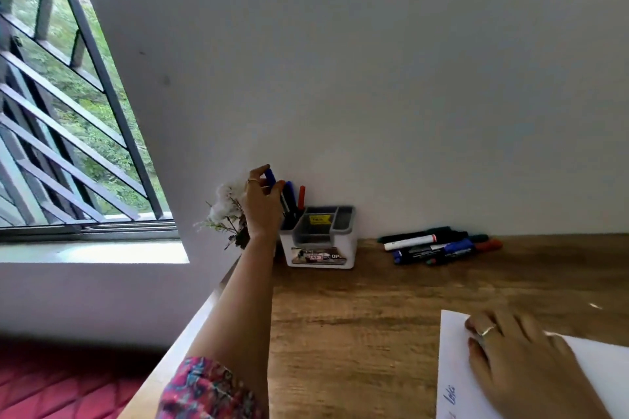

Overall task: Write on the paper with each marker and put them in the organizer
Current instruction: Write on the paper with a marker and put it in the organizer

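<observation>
My left hand (261, 206) is raised over the left compartment of the white and grey organizer (320, 257), fingers closed on a blue marker (270, 177) that points down into it. Two more markers, one blue (289, 192) and one red (301, 197), stand in that same compartment. My right hand (510, 357) lies flat, fingers spread, on the white paper (452, 367) at the lower right; blue writing (451, 393) shows near the paper's left edge. A pile of several markers (439, 245) lies on the wooden desk by the wall, right of the organizer.
A small bunch of white flowers (226, 204) stands just left of the organizer, behind my left wrist. The desk (357, 316) meets a white wall at the back; its left edge drops off beside a barred window (68, 146).
</observation>
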Demonstrator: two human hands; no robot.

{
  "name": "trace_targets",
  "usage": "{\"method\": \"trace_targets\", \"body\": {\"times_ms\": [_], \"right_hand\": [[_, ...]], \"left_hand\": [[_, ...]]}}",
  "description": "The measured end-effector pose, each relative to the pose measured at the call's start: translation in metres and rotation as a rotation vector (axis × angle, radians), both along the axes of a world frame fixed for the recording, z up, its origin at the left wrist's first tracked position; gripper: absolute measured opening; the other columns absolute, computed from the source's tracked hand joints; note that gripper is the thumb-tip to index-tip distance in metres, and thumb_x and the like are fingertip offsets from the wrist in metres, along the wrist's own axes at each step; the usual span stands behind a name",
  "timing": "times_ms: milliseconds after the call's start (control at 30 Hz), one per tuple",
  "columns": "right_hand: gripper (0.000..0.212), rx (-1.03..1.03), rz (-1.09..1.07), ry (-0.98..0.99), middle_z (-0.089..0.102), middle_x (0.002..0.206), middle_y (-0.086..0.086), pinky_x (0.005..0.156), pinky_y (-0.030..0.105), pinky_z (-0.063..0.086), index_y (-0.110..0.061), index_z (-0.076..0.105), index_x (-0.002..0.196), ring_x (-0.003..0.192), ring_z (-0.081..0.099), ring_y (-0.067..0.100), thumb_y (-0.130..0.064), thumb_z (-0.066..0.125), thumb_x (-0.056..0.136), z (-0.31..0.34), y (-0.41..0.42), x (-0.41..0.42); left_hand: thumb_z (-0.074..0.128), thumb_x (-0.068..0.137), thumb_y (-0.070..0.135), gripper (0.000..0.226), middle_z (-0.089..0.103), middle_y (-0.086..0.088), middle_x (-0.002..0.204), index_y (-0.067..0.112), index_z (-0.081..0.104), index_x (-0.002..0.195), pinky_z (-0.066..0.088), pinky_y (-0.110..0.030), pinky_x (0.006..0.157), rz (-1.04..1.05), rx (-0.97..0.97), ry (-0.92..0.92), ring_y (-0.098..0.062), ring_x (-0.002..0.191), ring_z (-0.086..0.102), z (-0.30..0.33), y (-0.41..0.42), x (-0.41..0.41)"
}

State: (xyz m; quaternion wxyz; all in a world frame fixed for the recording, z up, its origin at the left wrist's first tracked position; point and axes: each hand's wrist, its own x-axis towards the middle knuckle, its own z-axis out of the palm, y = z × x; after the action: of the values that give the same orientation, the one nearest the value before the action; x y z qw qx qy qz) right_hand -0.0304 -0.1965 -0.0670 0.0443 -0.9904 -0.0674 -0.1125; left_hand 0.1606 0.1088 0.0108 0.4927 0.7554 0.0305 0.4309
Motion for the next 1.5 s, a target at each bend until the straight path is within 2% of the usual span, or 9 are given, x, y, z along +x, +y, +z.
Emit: {"method": "trace_targets", "body": {"times_ms": [67,167,233,400,500,700,833,1133,1500], "right_hand": [[0.039,-0.035,-0.057,0.045,0.038,0.140,-0.005,0.098,0.031,0.040,-0.037,0.039,0.131,0.126,0.041,0.014,-0.046,0.027,0.095,0.003,0.002,0.000],[0.026,-0.032,-0.136,0.059,0.068,0.091,0.004,0.058,0.038,0.051,-0.025,0.071,0.085,0.079,0.066,0.026,-0.040,0.052,0.074,-0.002,0.000,0.003],[0.019,-0.032,-0.198,0.067,0.069,0.084,0.004,0.056,0.036,0.049,-0.023,0.072,0.078,0.073,0.066,0.027,-0.037,0.069,0.065,-0.010,0.001,0.005],[0.052,0.018,-0.157,-0.076,0.066,0.070,0.012,0.047,0.037,0.048,-0.014,0.069,0.065,0.055,0.062,0.033,-0.033,0.023,0.081,-0.020,0.002,0.007],[0.083,-0.015,-0.083,-0.060,0.066,0.072,0.010,0.048,0.036,0.048,-0.017,0.070,0.068,0.057,0.063,0.031,-0.046,-0.005,0.091,-0.024,-0.001,0.011],[0.078,-0.094,-0.108,0.144,0.068,0.097,0.010,0.061,0.041,0.054,-0.020,0.071,0.092,0.080,0.067,0.028,-0.048,-0.002,0.094,-0.002,0.005,0.006],[0.047,-0.008,-0.050,0.147,0.027,0.150,-0.001,0.108,0.033,0.030,-0.029,0.026,0.141,0.135,0.029,0.018,-0.045,0.022,0.097,0.003,0.010,0.003],[0.050,0.039,-0.069,0.209,0.020,0.155,-0.001,0.113,0.039,0.020,-0.027,0.021,0.146,0.141,0.017,0.022,-0.042,0.028,0.098,-0.003,0.003,0.009],[0.050,0.067,-0.016,0.186,0.024,0.154,0.002,0.114,0.040,0.021,-0.024,0.024,0.146,0.140,0.022,0.023,-0.041,0.028,0.099,-0.011,-0.006,0.009]], "left_hand": [[0.062,0.090,0.014,0.037,0.060,-0.007,0.104,0.013,0.051,0.125,0.044,-0.010,0.061,0.022,0.105,0.027,-0.016,0.089,0.059,-0.002,-0.001,0.005],[0.066,0.087,0.016,0.036,0.065,-0.008,0.101,0.010,0.056,0.121,0.048,-0.018,0.072,0.074,0.269,0.042,-0.016,0.085,0.061,-0.002,-0.001,0.011],[0.067,0.086,0.017,0.034,0.067,-0.011,0.103,0.007,0.059,0.118,0.051,-0.028,0.081,0.102,0.333,0.060,-0.020,0.089,0.063,-0.002,-0.001,0.013],[0.065,0.087,0.015,0.033,0.066,-0.012,0.110,0.004,0.061,0.117,0.050,-0.027,0.085,0.077,0.335,0.119,-0.021,0.100,0.063,-0.002,0.002,0.013],[0.064,0.088,0.014,0.034,0.064,-0.011,0.116,0.003,0.059,0.120,0.045,-0.015,0.076,0.055,0.299,0.104,-0.016,0.100,0.061,0.003,-0.001,0.007],[0.060,0.092,0.017,0.026,0.060,-0.009,0.107,0.006,0.060,0.115,0.042,-0.007,0.070,0.028,0.359,-0.069,-0.007,0.083,0.056,0.011,-0.027,-0.009],[0.055,0.094,0.020,0.019,0.056,0.000,0.097,0.009,0.063,0.108,0.045,-0.017,0.072,-0.167,0.573,-0.057,-0.005,0.075,0.054,-0.004,-0.081,-0.022],[0.047,0.095,0.030,0.034,0.055,-0.012,0.116,0.011,0.060,0.120,0.046,-0.040,0.090,-0.365,1.152,0.413,-0.028,0.102,0.054,-0.073,-0.180,-0.013],[0.054,0.086,0.020,0.036,0.055,-0.012,0.121,0.014,0.058,0.121,0.045,-0.034,0.092,-0.335,1.119,0.600,-0.027,0.107,0.054,-0.070,-0.184,-0.019]]}}
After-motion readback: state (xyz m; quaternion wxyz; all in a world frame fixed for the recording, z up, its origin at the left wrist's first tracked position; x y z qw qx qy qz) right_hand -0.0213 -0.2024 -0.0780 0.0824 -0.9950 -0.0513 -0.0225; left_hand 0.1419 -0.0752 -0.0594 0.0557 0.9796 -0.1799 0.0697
